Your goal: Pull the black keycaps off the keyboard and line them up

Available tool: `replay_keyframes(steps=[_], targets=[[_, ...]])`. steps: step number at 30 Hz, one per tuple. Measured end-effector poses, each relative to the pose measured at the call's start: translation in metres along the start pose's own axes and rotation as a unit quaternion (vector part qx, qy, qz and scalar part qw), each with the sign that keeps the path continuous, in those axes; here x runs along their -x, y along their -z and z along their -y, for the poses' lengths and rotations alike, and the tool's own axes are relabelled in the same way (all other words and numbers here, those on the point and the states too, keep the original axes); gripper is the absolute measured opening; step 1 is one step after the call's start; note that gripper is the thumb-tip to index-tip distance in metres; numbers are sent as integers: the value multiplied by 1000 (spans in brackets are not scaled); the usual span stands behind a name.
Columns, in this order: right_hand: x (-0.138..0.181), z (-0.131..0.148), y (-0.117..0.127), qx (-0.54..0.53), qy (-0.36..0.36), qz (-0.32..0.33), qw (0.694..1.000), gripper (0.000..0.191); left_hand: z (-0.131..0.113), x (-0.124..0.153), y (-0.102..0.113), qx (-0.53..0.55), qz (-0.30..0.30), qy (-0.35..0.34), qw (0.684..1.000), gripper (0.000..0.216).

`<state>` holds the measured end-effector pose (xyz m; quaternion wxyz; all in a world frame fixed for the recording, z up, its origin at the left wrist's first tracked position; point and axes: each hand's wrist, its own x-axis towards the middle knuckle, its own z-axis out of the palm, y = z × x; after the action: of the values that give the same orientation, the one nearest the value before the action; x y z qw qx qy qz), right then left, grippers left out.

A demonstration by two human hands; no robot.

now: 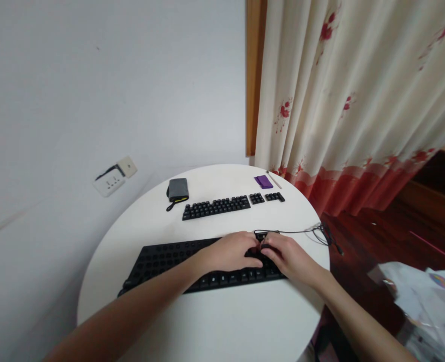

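Note:
A black keyboard (158, 259) lies on the round white table, with many places in its upper left part bare of keycaps and a row of keys along its near edge. My left hand (233, 251) rests over its right part, thumb apart from the curled fingers, with nothing visible in it. Beside it, my right hand (290, 255) is closed in a pinch over the right end. A small black piece, apparently a keycap (266, 246), shows between thumb and finger. Both hands cover the keys below them.
Loose black keycaps (217, 206) sit in grouped rows behind the keyboard. Farther back are a grey pouch (178, 189), a purple cloth (263, 182) and a thin stick (274, 180). A coiled cable (322, 234) hangs over the table's right edge. White bags (426, 296) lie at the right.

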<state>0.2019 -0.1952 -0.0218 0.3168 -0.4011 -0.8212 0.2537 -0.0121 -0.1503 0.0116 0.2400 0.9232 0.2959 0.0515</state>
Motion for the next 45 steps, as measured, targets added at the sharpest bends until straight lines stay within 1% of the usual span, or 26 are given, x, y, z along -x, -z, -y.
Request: replay_keyframes(steps=[2, 5, 7, 10, 14, 17, 21, 23, 26, 28, 32, 34, 36, 38, 41, 43, 45], targets=[[2, -3, -2, 1, -6, -14, 1000, 13, 1, -15, -6, 0, -1, 16, 1000, 29], [4, -11, -8, -25, -57, -62, 996, 13, 6, -26, -16, 6, -25, 16, 1000, 30], [4, -15, -14, -44, -90, -84, 991, 15, 10, -26, -22, 33, -45, 11, 998, 28], [0, -18, -21, -52, -118, -106, 986, 19, 12, -24, -27, 75, -79, -3, 994, 22], [-5, -22, -24, -71, -156, -152, 973, 27, 13, -24, -32, 92, -95, -13, 991, 19], [-1, -25, -25, -90, -158, -176, 968, 28, 12, -24, -36, 99, -122, -26, 987, 14], [11, -27, -24, -79, -119, -203, 969, 24, 11, -23, -39, 93, -156, -62, 981, 10], [16, -28, -24, -64, -112, -229, 965, 22, 10, -23, -39, 79, -175, -79, 978, 13], [18, -28, -25, -64, -125, -271, 952, 22, 7, -22, -37, 59, -221, -100, 968, 22], [18, -29, -26, -75, -130, -273, 950, 22, 6, -21, -36, 29, -242, -118, 963, 23], [17, -30, -27, -80, -124, -261, 954, 22, 4, -18, -34, -112, -228, -161, 954, 18], [17, -29, -26, -82, -117, -266, 953, 21, 1, -16, -34, -182, -224, -160, 944, 20], [16, -26, -25, -87, -112, -279, 950, 20, -4, -14, -34, -221, -229, -153, 935, 22], [16, -22, -24, -95, -113, -299, 943, 21, -11, -12, -34, -221, -236, -149, 935, 21], [13, -19, -21, -124, -124, -346, 922, 23, -22, -15, -29, -153, -238, -136, 949, 19], [10, -20, -20, -166, -133, -390, 896, 23, -22, -26, -20, -96, -245, -114, 958, 18], [8, -24, -18, -204, -142, -432, 867, 24, -11, -47, -8, -57, -272, -71, 958, 17]])
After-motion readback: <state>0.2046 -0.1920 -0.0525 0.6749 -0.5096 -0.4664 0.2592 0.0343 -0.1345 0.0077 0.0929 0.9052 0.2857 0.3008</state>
